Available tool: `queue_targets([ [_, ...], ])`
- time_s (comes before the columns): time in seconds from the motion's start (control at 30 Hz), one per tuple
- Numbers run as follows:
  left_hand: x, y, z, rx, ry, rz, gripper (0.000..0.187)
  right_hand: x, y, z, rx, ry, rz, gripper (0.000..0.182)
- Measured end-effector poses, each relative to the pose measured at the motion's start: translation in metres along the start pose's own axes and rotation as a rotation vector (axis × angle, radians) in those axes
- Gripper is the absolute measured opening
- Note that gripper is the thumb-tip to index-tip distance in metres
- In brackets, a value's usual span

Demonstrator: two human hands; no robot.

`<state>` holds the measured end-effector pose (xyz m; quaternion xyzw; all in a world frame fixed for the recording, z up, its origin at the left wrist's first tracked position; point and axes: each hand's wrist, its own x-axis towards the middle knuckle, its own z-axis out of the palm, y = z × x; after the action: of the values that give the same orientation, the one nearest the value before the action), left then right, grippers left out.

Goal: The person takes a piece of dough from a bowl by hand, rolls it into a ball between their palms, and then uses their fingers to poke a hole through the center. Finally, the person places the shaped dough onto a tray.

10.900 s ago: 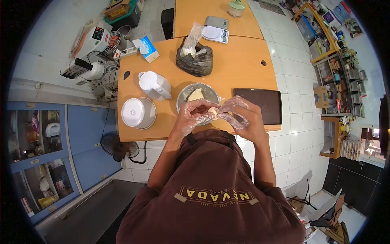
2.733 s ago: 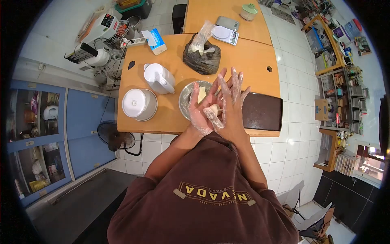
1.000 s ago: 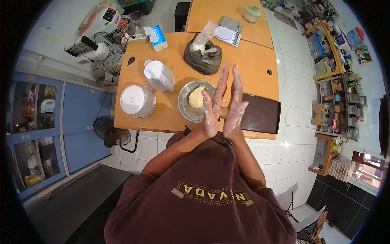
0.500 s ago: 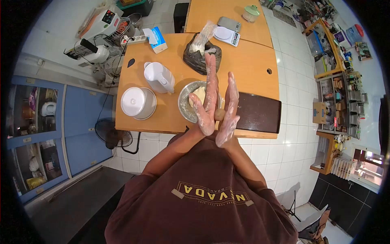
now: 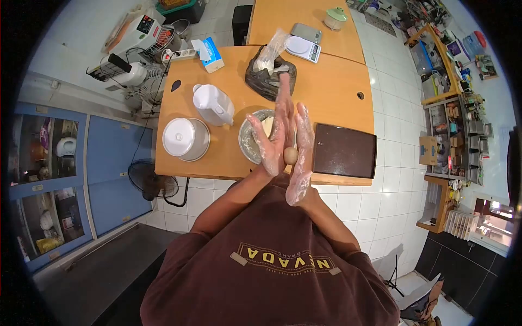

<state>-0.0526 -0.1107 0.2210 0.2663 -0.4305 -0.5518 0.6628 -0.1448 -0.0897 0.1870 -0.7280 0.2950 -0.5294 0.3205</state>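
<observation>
A small round dough ball (image 5: 291, 156) is held between my two floury palms, just above the near table edge. My left hand (image 5: 275, 133) presses on its left side, fingers stretched out away from me and thumb apart. Against the ball's other side lies my right hand (image 5: 301, 155), its fingers straight as well. Behind my left hand stands a metal bowl (image 5: 244, 142), partly hidden, with a pale lump of dough (image 5: 267, 126) in it. A dark rectangular baking tray (image 5: 345, 151) sits to the right of my right hand.
On the table (image 5: 326, 98) left of the bowl are a white jug (image 5: 213, 104) and a lidded white tub (image 5: 185, 138). Farther back lie a black plastic bag (image 5: 261, 81), a tissue box (image 5: 212, 57) and a white kitchen scale (image 5: 303, 49).
My palms have shifted against each other: the right hand has slid back toward my body and slightly left. The dough ball stays between them, now showing more clearly.
</observation>
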Motion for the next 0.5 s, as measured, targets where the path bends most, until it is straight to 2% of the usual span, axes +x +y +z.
queue_targets([
  [0.07, -0.009, -0.002, 0.009, 0.039, -0.037, -0.03, 0.117, 0.01, -0.003, -0.004, -0.013, 0.027, -0.004, 0.085],
  [0.17, -0.023, 0.0, 0.02, 0.009, -0.057, -0.022, 0.119, 0.037, -0.021, -0.011, -0.055, 0.142, 0.119, 0.081],
  [0.23, -0.02, 0.009, 0.021, 0.037, -0.076, -0.006, 0.119, 0.029, -0.001, -0.017, -0.062, 0.094, 0.176, 0.082],
  [0.3, -0.009, 0.009, 0.011, 0.065, -0.07, 0.018, 0.12, 0.018, 0.011, -0.015, -0.044, 0.051, 0.141, 0.085],
  [0.37, -0.005, 0.007, 0.005, 0.119, -0.06, 0.003, 0.121, 0.004, 0.009, -0.006, -0.006, 0.013, 0.016, 0.09],
  [0.47, -0.013, -0.011, -0.004, 0.216, -0.089, -0.059, 0.123, 0.0, 0.004, 0.002, -0.115, -0.005, 0.016, 0.095],
  [0.5, -0.02, -0.019, -0.006, 0.242, -0.128, -0.065, 0.124, 0.019, -0.02, 0.0, -0.175, 0.037, 0.06, 0.095],
])
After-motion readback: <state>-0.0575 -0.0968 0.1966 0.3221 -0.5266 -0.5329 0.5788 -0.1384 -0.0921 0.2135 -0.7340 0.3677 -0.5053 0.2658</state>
